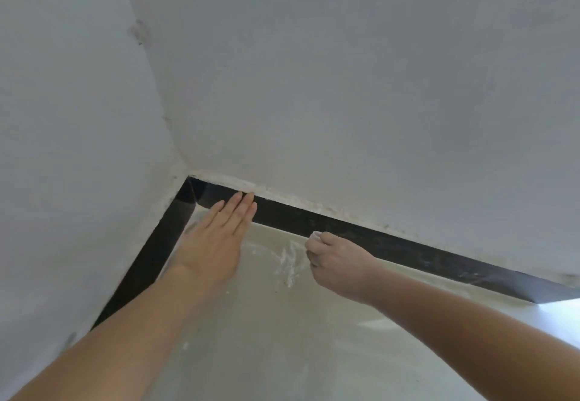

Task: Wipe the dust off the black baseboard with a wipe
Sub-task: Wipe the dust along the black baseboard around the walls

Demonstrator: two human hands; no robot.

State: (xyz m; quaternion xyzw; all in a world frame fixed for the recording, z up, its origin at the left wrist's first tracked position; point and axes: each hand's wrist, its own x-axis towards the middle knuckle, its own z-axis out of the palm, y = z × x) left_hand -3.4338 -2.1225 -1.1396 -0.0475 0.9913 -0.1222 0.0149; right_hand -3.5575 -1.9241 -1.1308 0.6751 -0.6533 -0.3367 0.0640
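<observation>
The black baseboard [361, 234] runs along the foot of two white walls and meets in a corner at upper left. My left hand [219, 237] lies flat with straight fingers, its fingertips on the baseboard just right of the corner, and nothing shows in it. My right hand [337, 262] is closed in a dusty fist close in front of the baseboard's middle stretch. A small white bit of the wipe [315, 234] peeks out at the top of the fist. The baseboard right of the fist looks grey with dust.
White dust smears [288, 262] lie on the pale floor [282, 338] between my hands. Rough plaster crumbs [282, 195] line the baseboard's top edge. A bright patch of light [561, 309] falls on the floor at far right.
</observation>
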